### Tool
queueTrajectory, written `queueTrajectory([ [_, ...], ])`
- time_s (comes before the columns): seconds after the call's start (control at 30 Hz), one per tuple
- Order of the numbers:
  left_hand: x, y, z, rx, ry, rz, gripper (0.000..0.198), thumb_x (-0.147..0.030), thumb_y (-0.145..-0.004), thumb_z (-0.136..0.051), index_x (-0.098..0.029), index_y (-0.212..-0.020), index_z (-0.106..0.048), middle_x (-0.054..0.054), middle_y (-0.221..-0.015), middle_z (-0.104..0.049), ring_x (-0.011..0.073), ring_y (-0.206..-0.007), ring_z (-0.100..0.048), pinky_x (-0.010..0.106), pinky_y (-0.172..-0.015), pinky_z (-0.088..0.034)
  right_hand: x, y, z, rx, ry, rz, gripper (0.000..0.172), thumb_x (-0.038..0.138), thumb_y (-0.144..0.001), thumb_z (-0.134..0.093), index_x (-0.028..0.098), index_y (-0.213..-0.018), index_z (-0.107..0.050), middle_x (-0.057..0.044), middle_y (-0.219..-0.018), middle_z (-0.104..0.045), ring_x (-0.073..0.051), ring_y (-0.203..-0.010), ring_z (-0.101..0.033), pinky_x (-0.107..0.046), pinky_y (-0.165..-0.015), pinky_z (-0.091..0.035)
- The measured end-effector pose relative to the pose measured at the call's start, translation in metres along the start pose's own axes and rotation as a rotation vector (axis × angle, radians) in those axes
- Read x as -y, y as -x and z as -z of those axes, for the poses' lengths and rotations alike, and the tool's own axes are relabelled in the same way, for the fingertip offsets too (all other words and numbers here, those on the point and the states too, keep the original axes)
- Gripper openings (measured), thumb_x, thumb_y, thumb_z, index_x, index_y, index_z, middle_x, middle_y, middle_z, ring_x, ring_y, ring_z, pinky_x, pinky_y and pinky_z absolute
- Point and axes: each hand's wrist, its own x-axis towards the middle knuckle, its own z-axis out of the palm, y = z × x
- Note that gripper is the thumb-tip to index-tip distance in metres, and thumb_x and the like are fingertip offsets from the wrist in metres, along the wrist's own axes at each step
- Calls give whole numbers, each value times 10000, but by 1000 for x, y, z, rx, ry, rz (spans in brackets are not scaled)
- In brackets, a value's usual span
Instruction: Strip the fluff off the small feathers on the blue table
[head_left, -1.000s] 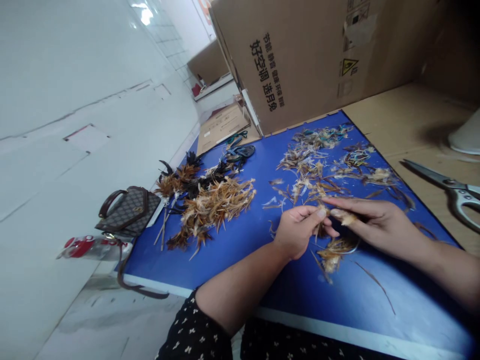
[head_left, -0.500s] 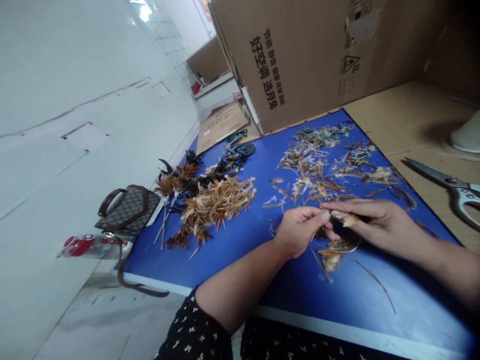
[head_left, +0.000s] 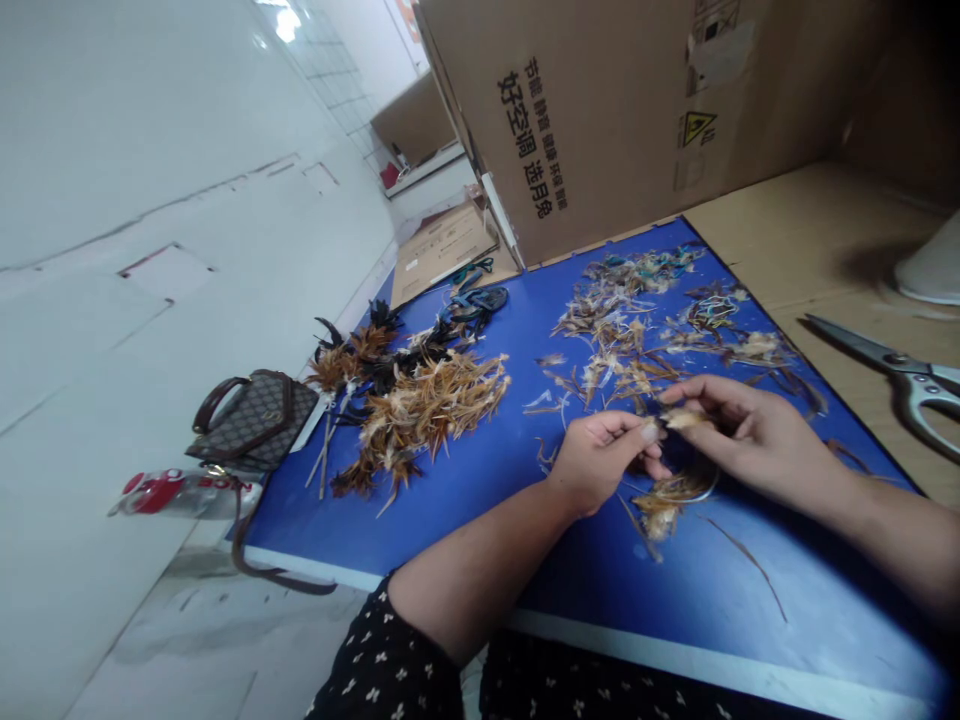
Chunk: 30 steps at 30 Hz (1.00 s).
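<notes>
Both my hands meet over the right part of the blue tabletop (head_left: 480, 510). Between the thumb and fingers of my left hand (head_left: 604, 460) is the dark end of a small feather (head_left: 684, 418). My right hand (head_left: 757, 440) pinches the pale, fluffy part of that feather, its fingers curled. Just below them lie loose brown feathers (head_left: 661, 515) and a thin bare quill (head_left: 746, 565). Beyond the hands, feather scraps (head_left: 619, 340) are scattered. Off to the left spreads a heap of golden-brown feathers (head_left: 431, 410), with black ones behind it.
Scissors (head_left: 900, 365) lie on cardboard at the right. A large cardboard box (head_left: 600, 120) stands along the back. A handbag (head_left: 255, 420) and a plastic bottle (head_left: 187, 493) are at the left edge, beside the wall. Thin sticks (head_left: 322, 455) lie near the feather heap.
My right hand's fingers have lifted and curled more, and its grip has shifted slightly along the feather. My left hand stays nearly in place.
</notes>
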Motion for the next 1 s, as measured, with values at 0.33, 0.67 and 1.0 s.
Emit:
queueTrajectory([
  [0.33,8,4,-11,-144,107,-88,464,-578,-763,-976,-160,-907,-837,72,-865,-795,154,-776,-725,327,-820,-607,-11,-1,9,81,-203,-141,395,654,-1031,-697,274,-1133,-732,1,-871,-603,-171,-776,-524,-287,-670,-456],
  [0.67,11,0,-12,-209,146,-214,330,-467,-859,-927,-178,-1015,-891,116,-1126,-830,202,-1017,-745,367,-975,-606,2,-1,-2,-42,-158,-105,596,757,-787,-917,236,-1016,-739,-38,-878,-745,-180,-749,-636,-286,-685,-510],
  [1.0,11,1,-12,-124,187,-254,276,-431,-826,-963,-212,-983,-904,92,-1131,-828,239,-1136,-749,449,-1184,-531,6,3,-10,125,-144,-69,592,792,-839,-860,216,-844,-724,-24,-728,-697,-144,-648,-577,-261,-597,-448],
])
